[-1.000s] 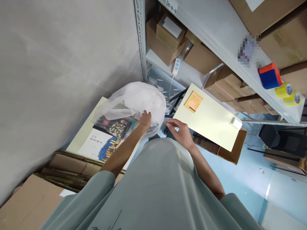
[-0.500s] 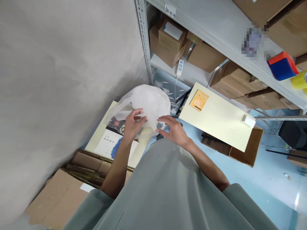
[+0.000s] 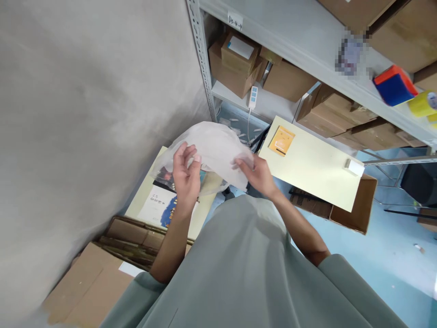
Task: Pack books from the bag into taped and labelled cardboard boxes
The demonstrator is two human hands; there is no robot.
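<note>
A white translucent plastic bag (image 3: 215, 141) spreads over the far part of a cream table, with dark and coloured items partly showing through its film. My right hand (image 3: 256, 175) pinches the bag's right edge, some fingers behind the film. At the bag's left part, my left hand (image 3: 187, 175) has its fingers curled toward the thumb with the thin film at them; the exact grip is hard to see. A white book or sheet with a blue picture (image 3: 155, 205) lies on the table, near my left wrist.
Ahead stands a grey shelf rack (image 3: 273, 34) with cardboard boxes (image 3: 288, 79) and a power strip (image 3: 253, 97). On the right is a cream board (image 3: 314, 164) bearing an orange packet (image 3: 282, 140). Flattened cartons (image 3: 85, 278) lean at lower left, beside the wall (image 3: 102, 91).
My right hand has moved right and drawn the bag's edge outward, so the film spreads wider. My left hand has shifted slightly up and left and turned.
</note>
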